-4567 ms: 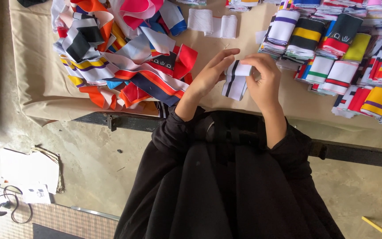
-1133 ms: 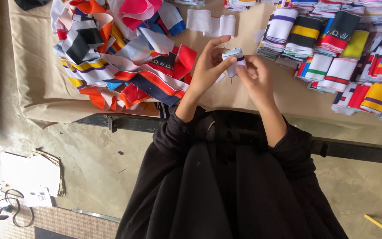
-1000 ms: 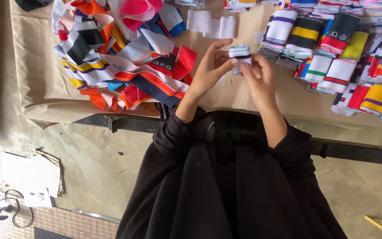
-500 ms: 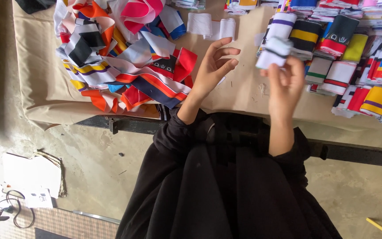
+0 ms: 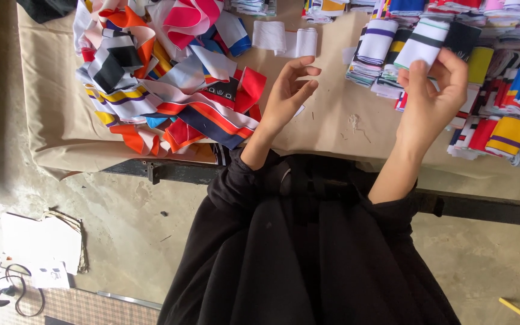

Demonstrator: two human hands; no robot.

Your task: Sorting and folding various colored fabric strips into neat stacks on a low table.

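— What do we count on the table (image 5: 332,129)?

— One loose heap of coloured fabric strips (image 5: 170,78) at the far left, too tangled for us to number. Two white folded pieces (image 5: 285,37) lie side by side at the far middle. On the right, the stacks of folded bands (image 5: 501,102) overlap, so we cannot give a firm count.

— And our hands?

— Two. Our right hand (image 5: 431,105) is raised over the right stacks, thumb and fingers pinching one folded white band with a dark stripe (image 5: 422,49), which sits just above the piles.

— The left?

— Our left hand (image 5: 287,96) holds nothing. Its fingers are loosely curled and half open, hovering over bare table just right of the heap.
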